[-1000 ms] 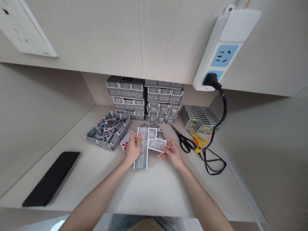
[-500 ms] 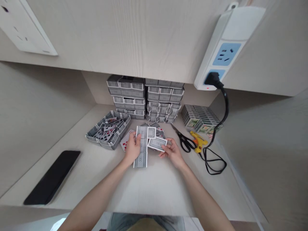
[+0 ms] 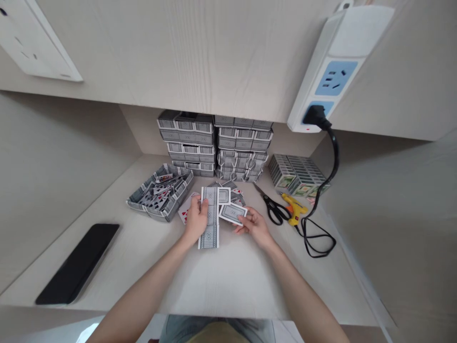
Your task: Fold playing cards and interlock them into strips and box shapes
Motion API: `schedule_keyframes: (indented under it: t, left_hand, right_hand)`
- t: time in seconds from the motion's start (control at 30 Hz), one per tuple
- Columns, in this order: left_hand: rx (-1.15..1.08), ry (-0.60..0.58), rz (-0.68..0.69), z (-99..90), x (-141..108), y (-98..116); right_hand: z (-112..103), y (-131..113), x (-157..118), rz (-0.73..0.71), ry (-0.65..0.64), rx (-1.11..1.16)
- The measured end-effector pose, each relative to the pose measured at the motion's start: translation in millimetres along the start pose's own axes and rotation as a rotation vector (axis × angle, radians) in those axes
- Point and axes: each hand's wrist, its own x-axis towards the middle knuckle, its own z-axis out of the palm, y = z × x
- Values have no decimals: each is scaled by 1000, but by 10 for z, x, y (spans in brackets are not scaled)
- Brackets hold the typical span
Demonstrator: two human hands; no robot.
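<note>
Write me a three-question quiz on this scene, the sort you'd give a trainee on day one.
1. True or false: the black-handled scissors lie on the desktop beside the yellow glue gun.

2. While the left hand grips a strip of patterned cards, what is in the fingers of the right hand?
A) the glue gun
B) a single patterned card
C) the scissors

3. Fill in the missing words: the black plug is pushed into the white ____.

Key: 1 true; 2 B; 3 power strip.
</note>
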Motion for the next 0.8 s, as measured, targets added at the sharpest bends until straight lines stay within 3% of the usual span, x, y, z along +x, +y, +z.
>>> schedule_keyframes:
  t: [0.3, 0.8]
  left_hand:
    - [42, -4, 33, -11, -18, 41]
    - [61, -37, 52, -4, -37, 57]
  right_hand:
    - [3, -2, 1, -11, 25, 15]
    - [-75, 30, 6, 17, -80, -70]
